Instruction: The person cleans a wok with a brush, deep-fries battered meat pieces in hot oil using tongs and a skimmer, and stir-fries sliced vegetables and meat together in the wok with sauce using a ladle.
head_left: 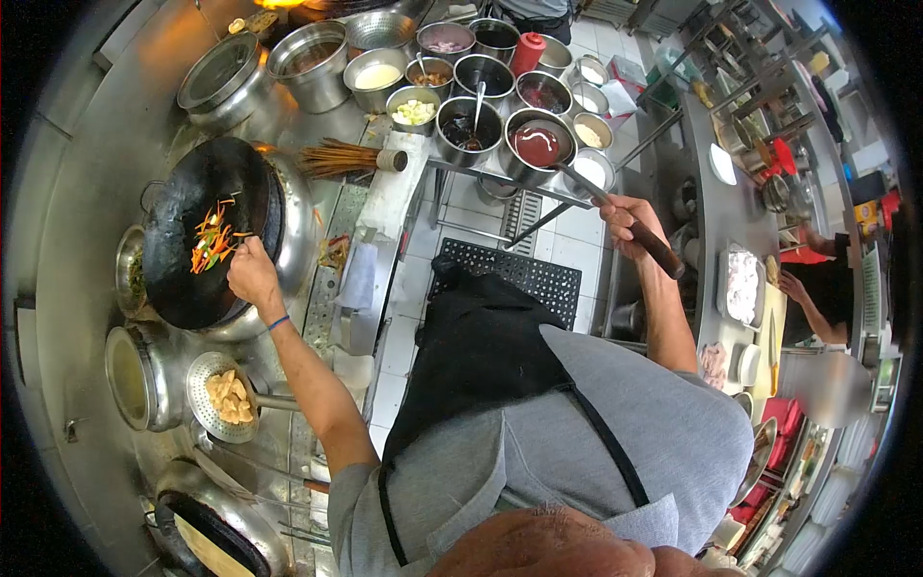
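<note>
My left hand [254, 275] is closed at the near edge of a black wok [178, 264], which stands tilted over the burner. Shredded carrot and other cut vegetables [213, 238] lie in the wok. My right hand [628, 227] grips the dark wooden handle of a ladle [585, 183]. The ladle's bowl end reaches over a steel pot of red sauce [536, 144], partly in the sauce. Just left of it is a pot of dark sauce [469, 128] with a spoon standing in it.
A bamboo brush [351, 158] lies beside the wok. Below, a perforated skimmer [197, 394] holds fried pieces. More steel pots and a red squeeze bottle [528, 53] crowd the back. Another person's hand [794, 288] is by a cutting board [772, 332] with a knife at right.
</note>
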